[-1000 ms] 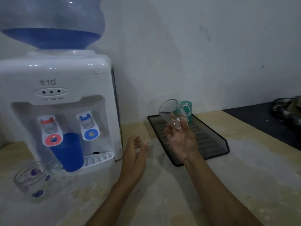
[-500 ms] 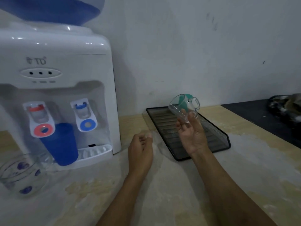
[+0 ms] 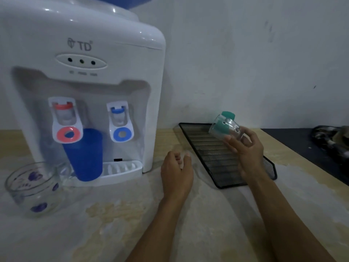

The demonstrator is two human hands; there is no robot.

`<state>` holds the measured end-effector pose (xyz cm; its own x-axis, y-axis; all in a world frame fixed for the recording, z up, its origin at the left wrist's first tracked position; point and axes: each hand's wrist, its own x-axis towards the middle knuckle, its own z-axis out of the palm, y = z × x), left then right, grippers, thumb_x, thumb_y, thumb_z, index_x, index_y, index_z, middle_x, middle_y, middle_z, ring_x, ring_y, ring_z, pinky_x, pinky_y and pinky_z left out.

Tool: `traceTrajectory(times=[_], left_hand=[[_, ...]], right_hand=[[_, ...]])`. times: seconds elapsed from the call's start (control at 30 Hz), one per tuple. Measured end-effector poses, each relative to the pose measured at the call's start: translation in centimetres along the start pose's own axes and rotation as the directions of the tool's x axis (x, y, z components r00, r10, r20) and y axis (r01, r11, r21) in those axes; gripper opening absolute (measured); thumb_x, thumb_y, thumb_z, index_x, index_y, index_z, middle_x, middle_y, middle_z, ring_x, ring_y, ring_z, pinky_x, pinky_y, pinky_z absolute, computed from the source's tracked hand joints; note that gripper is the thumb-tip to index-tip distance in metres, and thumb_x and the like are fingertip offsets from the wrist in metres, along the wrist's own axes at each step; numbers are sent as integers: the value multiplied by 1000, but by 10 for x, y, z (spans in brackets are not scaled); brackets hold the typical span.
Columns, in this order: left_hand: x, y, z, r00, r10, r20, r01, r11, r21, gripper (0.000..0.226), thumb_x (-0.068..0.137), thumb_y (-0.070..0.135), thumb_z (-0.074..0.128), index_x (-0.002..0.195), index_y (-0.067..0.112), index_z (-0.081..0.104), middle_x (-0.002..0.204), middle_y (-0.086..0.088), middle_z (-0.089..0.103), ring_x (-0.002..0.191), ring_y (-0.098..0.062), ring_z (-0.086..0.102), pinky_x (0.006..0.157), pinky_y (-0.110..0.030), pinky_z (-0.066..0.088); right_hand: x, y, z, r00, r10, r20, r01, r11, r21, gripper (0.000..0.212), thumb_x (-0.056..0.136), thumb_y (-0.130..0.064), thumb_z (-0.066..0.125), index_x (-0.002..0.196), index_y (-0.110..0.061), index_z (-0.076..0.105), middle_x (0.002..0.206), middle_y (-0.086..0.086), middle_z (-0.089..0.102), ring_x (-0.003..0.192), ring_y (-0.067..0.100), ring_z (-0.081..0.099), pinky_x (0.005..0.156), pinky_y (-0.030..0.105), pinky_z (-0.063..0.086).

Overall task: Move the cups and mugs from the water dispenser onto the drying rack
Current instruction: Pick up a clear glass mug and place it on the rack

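My right hand [image 3: 245,148] grips a clear glass mug [image 3: 229,129], tipped mouth-down to the left, above the far half of the black mesh drying rack [image 3: 217,167]. Behind the mug a teal cup [image 3: 228,115] stands at the rack's back end, partly hidden by the glass. My left hand [image 3: 176,172] rests on the counter between the rack and the white water dispenser [image 3: 85,82], fingers curled with nothing in them. A blue plastic cup [image 3: 84,156] stands on the dispenser's drip tray under the red tap. A clear glass mug with purple flowers [image 3: 33,188] sits on the counter at the dispenser's left front.
A pale worn counter [image 3: 207,224] runs under everything, with a white wall close behind. To the right lies a dark surface [image 3: 306,144] carrying a checkered cloth bundle [image 3: 332,138] at the frame edge.
My right hand has carried the clear mug rightwards and back over the rack and tipped it further over. My left hand has curled shut on the counter. The camera has moved closer.
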<state>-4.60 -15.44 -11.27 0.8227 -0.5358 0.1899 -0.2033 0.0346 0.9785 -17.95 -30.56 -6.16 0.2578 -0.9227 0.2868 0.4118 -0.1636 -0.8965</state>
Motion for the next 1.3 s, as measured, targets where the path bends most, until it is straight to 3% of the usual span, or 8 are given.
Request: traceTrajectory(times=[0.2, 0.4, 0.47, 0.6, 0.87, 1.07, 1.17, 1.3], left_hand=[[0, 1, -1, 1000, 4, 7, -4, 1000, -3, 21, 98, 42, 60, 112, 27, 56, 109, 7, 63, 102, -12, 63, 94, -36, 56], [2, -1, 2, 1000, 11, -9, -11, 999, 34, 29, 96, 44, 62, 115, 24, 57, 109, 7, 62, 101, -12, 63, 93, -38, 57], [2, -2, 4, 1000, 15, -16, -15, 999, 40, 29, 95, 44, 63, 114, 23, 58, 108, 7, 63, 101, -13, 63, 93, -39, 56], [2, 0, 4, 999, 21, -36, -19, 999, 48, 27, 94, 41, 64, 113, 23, 58, 106, 6, 64, 99, -13, 64, 93, -39, 56], [2, 1, 3, 999, 18, -45, -16, 999, 40, 30, 95, 38, 65, 119, 20, 60, 106, 5, 64, 98, -12, 64, 92, -35, 57], [0, 2, 2, 999, 14, -39, -13, 999, 31, 31, 96, 39, 65, 120, 20, 59, 106, 6, 64, 99, -11, 64, 90, -32, 56], [0, 3, 2, 999, 22, -40, -21, 999, 34, 29, 96, 38, 65, 119, 20, 59, 105, 6, 64, 97, -10, 63, 89, -31, 56], [1, 4, 1, 999, 17, -39, -16, 999, 28, 31, 96, 36, 66, 120, 18, 60, 107, 4, 65, 98, -10, 64, 88, -29, 55]], right_hand=[[26, -26, -15, 987, -82, 138, 142, 849, -509, 73, 65, 0, 92, 128, -20, 62, 120, 6, 71, 96, 19, 77, 80, 33, 64], [101, -53, -38, 909, 131, 397, 323, 383, -865, 71, 61, -4, 95, 119, -31, 65, 124, 5, 67, 103, 23, 70, 84, 38, 61], [124, -55, -39, 854, 246, 458, 423, 183, -887, 74, 61, -3, 94, 123, -29, 63, 123, 1, 65, 103, 22, 67, 80, 27, 55], [152, -50, -36, 764, 448, 465, 549, -72, -833, 80, 64, 0, 91, 133, -24, 59, 124, 2, 58, 110, 24, 56, 88, 36, 48], [162, -46, -33, 692, 534, 486, 609, -71, -790, 70, 77, 13, 64, 133, -29, 59, 135, 9, 53, 124, 30, 53, 103, 47, 47], [148, -40, -27, 884, 226, 409, 410, 42, -911, 29, 98, -17, 55, 126, -19, 63, 128, 16, 68, 111, 32, 65, 91, 41, 53], [139, -32, -27, 907, 215, 361, 359, 51, -932, 48, 91, -44, 71, 128, -15, 59, 111, 14, 70, 96, 31, 67, 83, 41, 58], [141, -22, -26, 919, 235, 318, 326, 3, -945, 57, 78, -28, 86, 126, -14, 59, 120, 18, 71, 101, 30, 67, 90, 42, 56]])
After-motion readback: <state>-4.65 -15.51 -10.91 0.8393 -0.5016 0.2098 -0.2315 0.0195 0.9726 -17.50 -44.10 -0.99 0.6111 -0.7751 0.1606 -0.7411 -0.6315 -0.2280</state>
